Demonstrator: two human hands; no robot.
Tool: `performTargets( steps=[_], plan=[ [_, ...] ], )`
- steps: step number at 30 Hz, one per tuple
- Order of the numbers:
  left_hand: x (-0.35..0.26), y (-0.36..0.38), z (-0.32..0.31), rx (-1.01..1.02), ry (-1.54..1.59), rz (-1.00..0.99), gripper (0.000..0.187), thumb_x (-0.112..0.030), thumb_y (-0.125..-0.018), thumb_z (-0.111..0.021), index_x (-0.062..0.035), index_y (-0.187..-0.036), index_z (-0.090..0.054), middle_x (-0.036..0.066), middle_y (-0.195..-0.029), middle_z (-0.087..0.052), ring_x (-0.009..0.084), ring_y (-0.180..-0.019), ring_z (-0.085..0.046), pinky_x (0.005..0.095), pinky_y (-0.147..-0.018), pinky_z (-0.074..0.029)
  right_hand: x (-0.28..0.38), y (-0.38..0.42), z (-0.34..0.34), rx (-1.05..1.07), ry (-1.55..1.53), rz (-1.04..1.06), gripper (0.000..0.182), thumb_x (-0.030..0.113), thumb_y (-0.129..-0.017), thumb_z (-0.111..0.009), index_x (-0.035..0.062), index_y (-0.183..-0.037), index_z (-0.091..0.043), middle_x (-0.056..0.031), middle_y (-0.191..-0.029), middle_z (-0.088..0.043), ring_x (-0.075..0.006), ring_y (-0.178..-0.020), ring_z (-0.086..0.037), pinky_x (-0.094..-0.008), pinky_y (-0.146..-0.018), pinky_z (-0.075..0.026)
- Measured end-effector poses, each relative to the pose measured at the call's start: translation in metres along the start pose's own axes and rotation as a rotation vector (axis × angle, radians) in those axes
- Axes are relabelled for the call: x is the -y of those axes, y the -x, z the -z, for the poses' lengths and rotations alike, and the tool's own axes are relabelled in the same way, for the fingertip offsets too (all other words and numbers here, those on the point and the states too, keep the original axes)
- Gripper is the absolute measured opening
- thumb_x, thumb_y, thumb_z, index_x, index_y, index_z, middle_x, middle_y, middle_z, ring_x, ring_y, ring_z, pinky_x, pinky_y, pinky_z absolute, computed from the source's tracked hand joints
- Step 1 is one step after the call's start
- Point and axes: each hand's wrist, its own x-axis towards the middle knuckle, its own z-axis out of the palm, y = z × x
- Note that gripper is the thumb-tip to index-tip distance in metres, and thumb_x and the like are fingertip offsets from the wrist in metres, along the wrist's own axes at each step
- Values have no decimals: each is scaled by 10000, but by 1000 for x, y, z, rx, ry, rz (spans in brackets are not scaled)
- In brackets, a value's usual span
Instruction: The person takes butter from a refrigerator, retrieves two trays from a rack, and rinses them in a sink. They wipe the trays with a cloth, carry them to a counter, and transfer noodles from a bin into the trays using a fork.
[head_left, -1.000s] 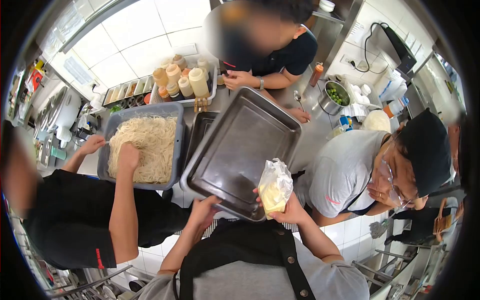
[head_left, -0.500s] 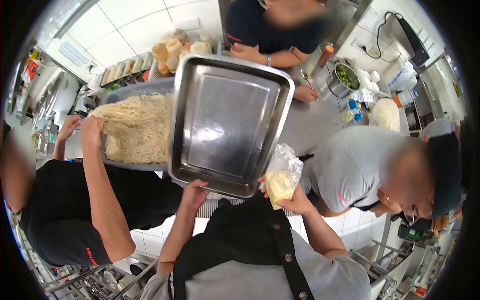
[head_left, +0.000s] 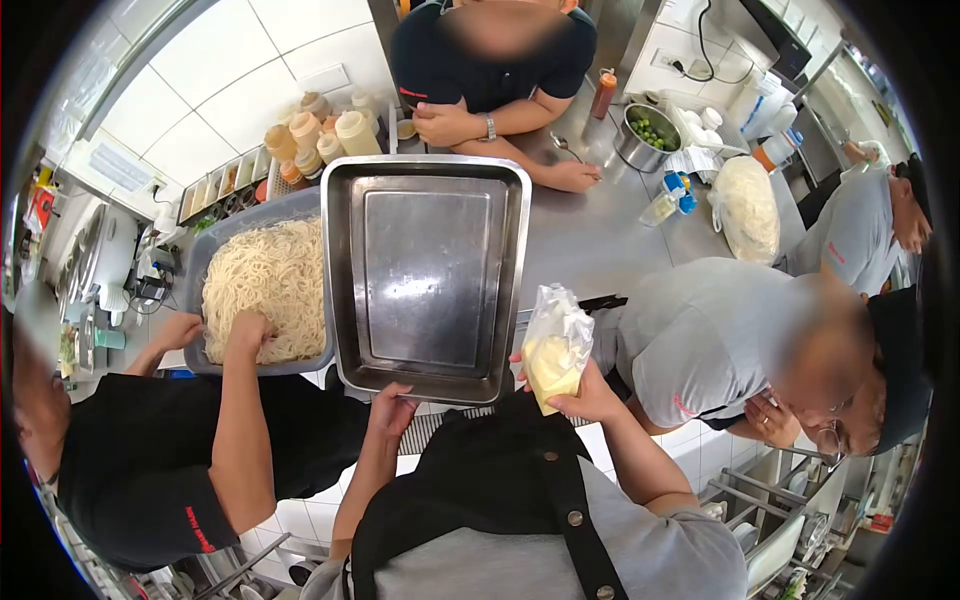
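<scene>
My left hand (head_left: 394,406) grips the near rim of a deep metal tray (head_left: 430,270), fingers underneath and thumb on the edge. The tray's bottom is bare and shiny. In my right hand (head_left: 592,394) is a clear plastic bag of butter (head_left: 556,368), a pale yellow block at the bag's lower end, with loose plastic bunched above it. The bag is beside the tray's lower right corner, apart from it. Part of my right fingers is hidden behind the bag.
A grey tub of noodles (head_left: 265,275) stands left of the tray, a co-worker's hands at it. Squeeze bottles (head_left: 357,132) line the back wall. On the steel counter (head_left: 590,235) are a pot of green vegetables (head_left: 650,137) and a bulky plastic bag (head_left: 746,208). Other people stand across and to the right.
The tray appears lower and farther left, seen more squarely, as the view shifts. The co-worker on the left has lowered the lifted noodles into the tub. My hands keep their holds.
</scene>
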Motion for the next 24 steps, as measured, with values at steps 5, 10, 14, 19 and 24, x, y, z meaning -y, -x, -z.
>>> performTargets(
  steps=[5,10,14,19,24],
  plan=[
    [4,-15,14,16,31,-44,295,10,-809,-576,136,-1075,-582,227,-1084,-669,335,-1053,-659,426,-975,-522,14,-30,12,-167,201,163,748,187,-749,-767,-11,-1400,-457,-110,-1333,-600,-215,-1151,-609,-389,-1044,-455],
    [0,-9,-5,-14,26,-31,275,12,-814,-568,132,-1062,-567,209,-1048,-670,316,-996,-671,407,-934,-542,110,-141,-14,-136,1050,654,626,216,-595,-815,-53,-1096,-554,-295,-1535,-329,-454,-1254,-529,-457,-1041,-455],
    [-2,-4,13,12,11,-19,247,10,-818,-574,115,-1042,-572,201,-1056,-665,300,-982,-670,394,-919,-549,123,-220,-14,-202,1226,727,613,219,-598,-828,-37,-1071,-535,-273,-1590,-229,-431,-1223,-558,-464,-986,-495],
    [3,-4,3,-30,26,-59,274,12,-811,-582,105,-1068,-584,188,-1067,-667,306,-996,-667,404,-923,-545,132,-263,14,-202,1338,684,626,188,-589,-823,-12,-1122,-562,-241,-1608,-226,-390,-1275,-535,-447,-984,-501],
    [2,9,-24,-22,23,-64,316,8,-807,-580,108,-1106,-591,191,-1091,-672,321,-1022,-665,424,-944,-536,120,-227,29,-366,1141,978,664,158,-556,-855,24,-1139,-568,-242,-1599,-249,-393,-1304,-515,-449,-1032,-484]
  ],
)
